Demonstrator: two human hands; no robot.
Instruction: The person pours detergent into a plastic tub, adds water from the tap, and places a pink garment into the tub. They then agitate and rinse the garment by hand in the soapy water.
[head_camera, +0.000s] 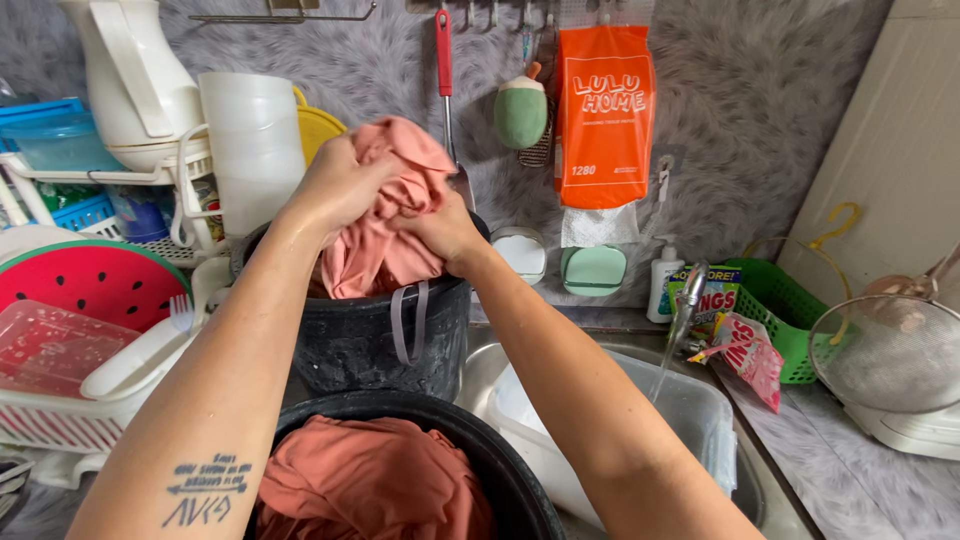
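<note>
My left hand (335, 185) and my right hand (440, 228) both grip a bunched, wet pink cloth (385, 215), holding it over a black bucket (370, 340). The cloth hangs down into the bucket's mouth. Nearer to me, a black basin (500, 470) holds more salmon-pink fabric (375, 480). My forearms cross above this basin.
A tap (690, 290) runs water into a clear plastic tub (690, 410) in the steel sink. A dish rack (60, 420) with a watermelon-pattern plate, a jug and cups stands at left. A green basket (785, 310), a mesh strainer (890, 350) and snack packets lie at right.
</note>
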